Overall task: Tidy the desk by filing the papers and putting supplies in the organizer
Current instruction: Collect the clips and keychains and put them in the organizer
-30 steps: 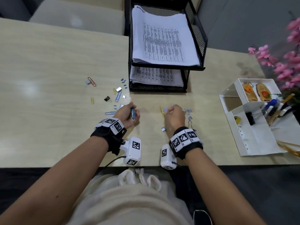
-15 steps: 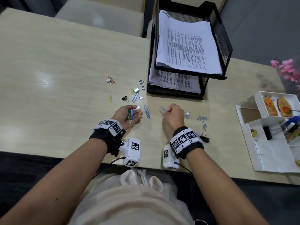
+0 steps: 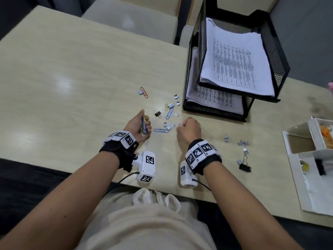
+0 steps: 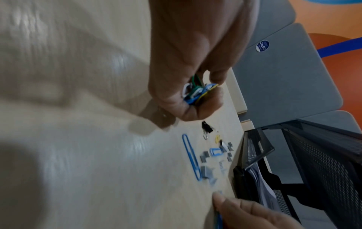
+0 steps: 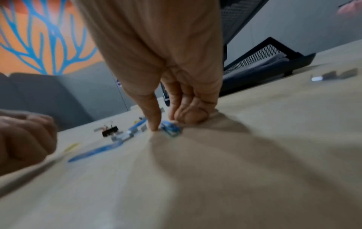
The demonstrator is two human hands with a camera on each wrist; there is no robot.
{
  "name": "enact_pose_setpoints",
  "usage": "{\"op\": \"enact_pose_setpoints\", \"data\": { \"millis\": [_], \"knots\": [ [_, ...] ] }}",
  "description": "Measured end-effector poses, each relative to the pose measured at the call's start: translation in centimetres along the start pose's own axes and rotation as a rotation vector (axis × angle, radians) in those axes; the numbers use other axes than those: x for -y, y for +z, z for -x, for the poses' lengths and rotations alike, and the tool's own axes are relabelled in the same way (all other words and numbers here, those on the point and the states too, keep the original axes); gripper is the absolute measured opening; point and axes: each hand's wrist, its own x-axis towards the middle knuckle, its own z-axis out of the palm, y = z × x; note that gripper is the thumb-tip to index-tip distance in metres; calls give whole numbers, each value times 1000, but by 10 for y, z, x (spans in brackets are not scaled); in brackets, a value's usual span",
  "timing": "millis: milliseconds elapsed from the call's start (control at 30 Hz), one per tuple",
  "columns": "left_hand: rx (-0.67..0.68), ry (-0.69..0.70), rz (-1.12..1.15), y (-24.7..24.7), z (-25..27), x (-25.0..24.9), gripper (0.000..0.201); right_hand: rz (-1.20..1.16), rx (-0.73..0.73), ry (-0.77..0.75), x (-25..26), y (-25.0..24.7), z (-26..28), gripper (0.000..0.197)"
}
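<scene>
My left hand (image 3: pixel 142 126) grips a bundle of coloured paper clips (image 4: pixel 197 92) just above the desk. My right hand (image 5: pixel 163 127) is down on the desk (image 3: pixel 72 78), thumb and curled fingers pinching a blue paper clip (image 5: pixel 170 129). Between the hands lie a long blue paper clip (image 3: pixel 161 130), loose staple blocks (image 3: pixel 170 125), another blue clip (image 3: pixel 169 113), a small black binder clip (image 3: pixel 158 114), a yellow clip (image 3: pixel 166 106) and a red clip (image 3: pixel 144 92). The white organizer (image 3: pixel 306 188) sits at the far right. Printed papers (image 3: pixel 234 58) fill the black mesh tray (image 3: pixel 214 110).
More staple blocks (image 3: pixel 243 143) and a second black binder clip (image 3: pixel 244 167) lie on the desk to the right of my right wrist. Grey chairs (image 3: pixel 129 20) stand behind the desk's far edge. The desk's near edge runs just under my wrists.
My right hand has slid left from the right-hand staples toward the clip cluster, with a blue clip at its fingertips. The left hand keeps its bundle. The head view has swung left.
</scene>
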Motion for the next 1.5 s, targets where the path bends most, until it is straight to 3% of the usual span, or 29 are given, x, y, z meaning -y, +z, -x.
{"op": "enact_pose_setpoints", "data": {
  "millis": [133, 300, 467, 567, 700, 867, 933, 1033, 1133, 1500],
  "knots": [
    [-21, 11, -19, -12, 0, -9, 48, 12, 22, 4, 3, 2, -3, 11],
    [12, -11, -18, -12, -2, -7, 43, -98, -32, 55, -5, -10, -6, 24],
    [9, -7, -37, -8, -4, -2, 39, -185, -9, 62, -15, -7, 5, 15],
    [-8, -10, -50, -6, -3, 1, 40, -66, 47, 47, -11, 5, 14, 31],
    [-18, 5, -18, -8, 1, 3, 41, 134, -34, 10, -3, 13, 20, 20],
    [-21, 23, 19, -13, 5, 6, 38, 342, -45, -135, -1, 15, 27, 27],
    [-32, 21, 10, -13, 7, 7, 37, 358, -59, -180, -3, 12, 25, 26],
    [-34, 6, -27, -11, 11, 9, 36, 196, -29, -192, -10, 1, 16, 25],
    [-33, -13, -60, -10, 14, 11, 37, 99, 6, -298, -13, -4, 15, 25],
    [-95, -36, -74, 12, 18, 29, 40, 409, 166, -369, -24, -3, 26, 19]
  ]
}}
